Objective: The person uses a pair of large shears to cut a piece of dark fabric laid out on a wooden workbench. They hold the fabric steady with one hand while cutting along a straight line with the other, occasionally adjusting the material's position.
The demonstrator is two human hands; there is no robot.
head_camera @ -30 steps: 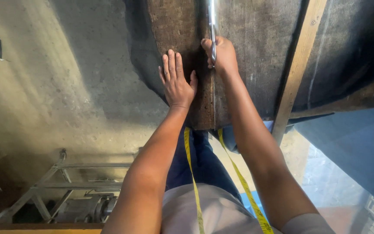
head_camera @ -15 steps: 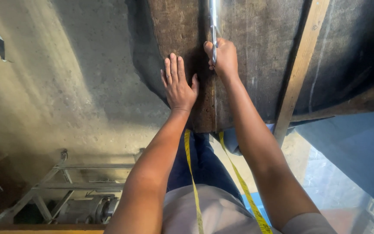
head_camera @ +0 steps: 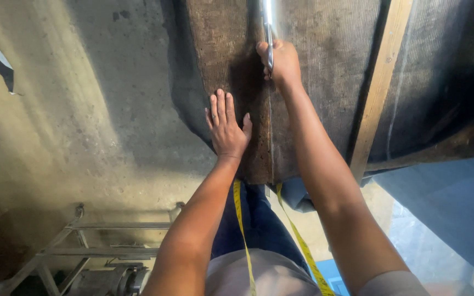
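Moved: right hand [head_camera: 281, 61] has slid the metal tool [head_camera: 268, 27] farther along the mat's [head_camera: 325, 82] seam.
Grip: closed around tool.
Left hand [head_camera: 227, 127]: flat, fingers spread, pressing mat.

A single head-worn camera looks steeply down along the person's own arms — close to the brown fabric [head_camera: 226, 66] — floor far below.

- Warm light falls on the pale wall [head_camera: 56, 137] at the left.
- The dark mat [head_camera: 325, 82] sits in shade and looks dim.
- The shiny metal tool [head_camera: 268, 22] has bright white glare.
- Edges look stretched and a bit blurry.
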